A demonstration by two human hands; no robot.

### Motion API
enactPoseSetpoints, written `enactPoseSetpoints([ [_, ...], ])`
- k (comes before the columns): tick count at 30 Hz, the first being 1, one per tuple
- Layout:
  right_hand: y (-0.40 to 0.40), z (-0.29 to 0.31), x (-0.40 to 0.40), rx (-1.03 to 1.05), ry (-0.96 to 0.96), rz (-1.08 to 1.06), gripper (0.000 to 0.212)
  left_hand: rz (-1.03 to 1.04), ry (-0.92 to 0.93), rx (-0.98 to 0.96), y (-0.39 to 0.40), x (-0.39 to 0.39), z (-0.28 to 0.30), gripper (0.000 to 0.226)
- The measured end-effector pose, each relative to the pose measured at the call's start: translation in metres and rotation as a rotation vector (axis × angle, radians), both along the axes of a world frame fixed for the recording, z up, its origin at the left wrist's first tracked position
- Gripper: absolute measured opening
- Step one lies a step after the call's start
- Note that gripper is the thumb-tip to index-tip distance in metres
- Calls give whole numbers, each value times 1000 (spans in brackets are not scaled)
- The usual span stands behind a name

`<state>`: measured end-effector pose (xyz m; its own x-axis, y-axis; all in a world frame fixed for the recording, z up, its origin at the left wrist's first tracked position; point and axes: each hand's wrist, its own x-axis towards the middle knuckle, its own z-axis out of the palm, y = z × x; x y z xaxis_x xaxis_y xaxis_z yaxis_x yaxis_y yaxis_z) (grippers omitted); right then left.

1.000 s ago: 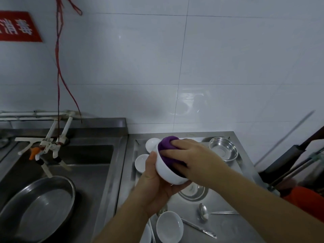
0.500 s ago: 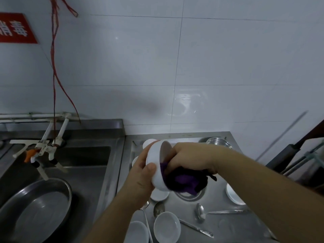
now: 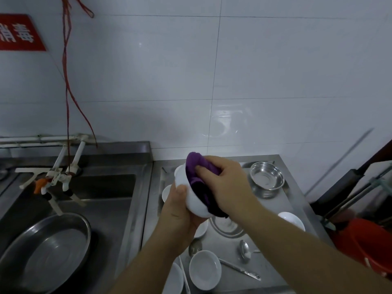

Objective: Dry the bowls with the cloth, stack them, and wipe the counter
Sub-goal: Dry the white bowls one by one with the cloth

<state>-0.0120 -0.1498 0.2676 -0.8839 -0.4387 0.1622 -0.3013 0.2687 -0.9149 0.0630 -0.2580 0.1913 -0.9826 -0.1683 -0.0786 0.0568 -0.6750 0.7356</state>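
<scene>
My left hand grips a white bowl from below, held tilted above the steel counter. My right hand presses a purple cloth into the bowl's mouth, fingers curled round the cloth; a dark fold of it hangs down over the rim. More white bowls lie on the counter: one near the front, one at the right, others partly hidden behind my hands. A steel bowl stands at the back right.
Spoons and a knife lie on the counter by a flat steel dish. A sink with a large steel basin and taps is at the left. A red bucket and dark handles stand at the right.
The cloth moved from hanging below the bowl up into its mouth and over the top rim. My right hand rotated upward; the bowl turned slightly in my left hand.
</scene>
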Motion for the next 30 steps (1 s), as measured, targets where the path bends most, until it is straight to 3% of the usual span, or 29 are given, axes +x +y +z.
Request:
enactPoseSetpoints([
  [4,6,8,-17,382,471,201,6,46,-41,-64,-5,-1,14,112],
  [7,5,21,-19,642,574,332,20,63,-81,-146,-10,2,20,119],
  [10,11,35,-21,772,353,417,19,38,-53,-214,-17,7,21,118],
  [13,19,45,-22,733,68,538,17,-42,15,-244,-18,12,18,111],
  [15,24,49,-18,547,-178,590,8,-81,33,-172,-13,18,21,110],
  [18,26,44,-2,110,-617,453,17,-110,37,-12,-7,21,23,111],
  [20,20,33,10,-152,-718,300,17,-93,44,-17,-6,20,25,103],
  [22,12,22,19,-224,-569,151,12,-88,21,-64,-5,17,28,108],
  [26,14,15,12,102,131,18,11,-18,-8,-147,1,14,30,110],
  [28,18,20,6,298,252,78,9,20,-24,-246,1,12,30,109],
  [30,21,24,-1,498,237,152,12,34,-12,-378,-1,10,28,98],
])
